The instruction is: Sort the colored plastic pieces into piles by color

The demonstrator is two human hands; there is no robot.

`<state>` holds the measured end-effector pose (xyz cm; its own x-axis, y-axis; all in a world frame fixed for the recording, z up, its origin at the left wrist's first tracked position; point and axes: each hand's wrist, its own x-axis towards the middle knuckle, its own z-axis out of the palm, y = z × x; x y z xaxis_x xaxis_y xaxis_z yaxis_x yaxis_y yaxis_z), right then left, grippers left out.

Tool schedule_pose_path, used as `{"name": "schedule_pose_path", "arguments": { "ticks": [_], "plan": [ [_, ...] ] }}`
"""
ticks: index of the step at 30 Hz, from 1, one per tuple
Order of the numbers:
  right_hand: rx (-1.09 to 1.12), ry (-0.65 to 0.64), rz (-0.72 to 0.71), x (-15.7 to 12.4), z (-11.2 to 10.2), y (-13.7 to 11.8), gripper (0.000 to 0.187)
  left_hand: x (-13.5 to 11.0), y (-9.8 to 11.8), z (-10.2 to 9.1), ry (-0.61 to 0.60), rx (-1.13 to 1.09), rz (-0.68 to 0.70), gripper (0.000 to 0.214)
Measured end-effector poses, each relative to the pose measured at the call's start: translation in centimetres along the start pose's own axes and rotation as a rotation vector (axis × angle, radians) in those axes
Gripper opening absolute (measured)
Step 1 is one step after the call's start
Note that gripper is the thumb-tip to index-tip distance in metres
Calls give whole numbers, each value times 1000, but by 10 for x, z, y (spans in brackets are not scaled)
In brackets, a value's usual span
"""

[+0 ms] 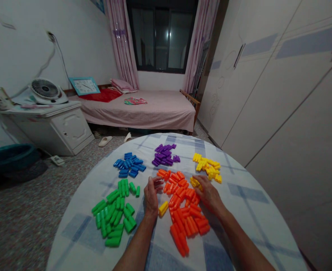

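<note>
Bare forearms [134, 244] reach in from the bottom edge of the frame across a round tabletop [256, 214] covered with a white cloth in blue checks. At centre, the left hand [151, 197] has its fingers [157, 181] loosely spread and curled, pinching nothing, just beside a large heap of orange plastic pegs [184, 214]. A lone yellow plastic peg [163, 208] lies between that hand and the heap. The right hand [208, 194] rests at the heap's upper right, its fingers [198, 180] pressed together against a small clump of yellow plastic pegs [194, 182]; whether they pinch one, I cannot tell. Further yellow plastic pegs [206, 165] lie above it, purple plastic pegs [163, 155] at the cloth's top centre, blue plastic pegs [129, 165] to their left, and green plastic pegs [112, 214] at lower left. A pink-covered bed [154, 111] stands beyond, upper centre, below a curtained window [161, 35].
</note>
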<state>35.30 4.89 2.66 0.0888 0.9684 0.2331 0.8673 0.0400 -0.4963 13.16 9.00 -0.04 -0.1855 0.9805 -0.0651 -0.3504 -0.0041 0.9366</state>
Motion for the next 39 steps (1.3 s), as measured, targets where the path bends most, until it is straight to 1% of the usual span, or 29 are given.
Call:
{"name": "schedule_pose_path", "arguments": {
  "ticks": [4,7,10,16,19,22,25,27,28,30,32,34,37,39],
  "plan": [
    [-36,-82,-13,9,1,5,39,0,1,0,-4,-4,7,58],
    [-124,-121,16,15,-1,7,36,-1,2,1,8,-2,2,58],
    [-208,-118,37,20,-1,6,33,-2,3,2,11,-10,-4,60],
    [-284,-145,-13,25,0,5,28,-1,2,2,3,7,-6,60],
    [-297,-144,-38,35,-3,7,26,-1,2,1,-3,20,0,60],
    [-353,-74,-53,55,-13,9,29,0,2,1,-3,33,5,60],
    [-450,75,-42,77,-26,7,34,-1,2,1,-2,40,7,59],
    [-472,145,-50,83,-31,1,38,-1,2,1,-2,37,9,59],
    [-446,153,-73,83,-31,-4,39,-1,1,1,-3,36,11,59],
    [-313,110,-171,72,-25,-19,34,-1,2,1,-2,36,14,60],
    [-123,-12,-336,52,-14,-40,28,-1,2,2,4,33,12,60],
    [13,-127,-450,27,-1,-61,26,-1,3,2,9,19,8,60],
    [56,-267,-522,-3,14,-86,27,0,3,1,13,4,1,61],
    [28,-334,-539,-13,22,-95,28,0,3,1,13,11,-3,62]
  ]
}}
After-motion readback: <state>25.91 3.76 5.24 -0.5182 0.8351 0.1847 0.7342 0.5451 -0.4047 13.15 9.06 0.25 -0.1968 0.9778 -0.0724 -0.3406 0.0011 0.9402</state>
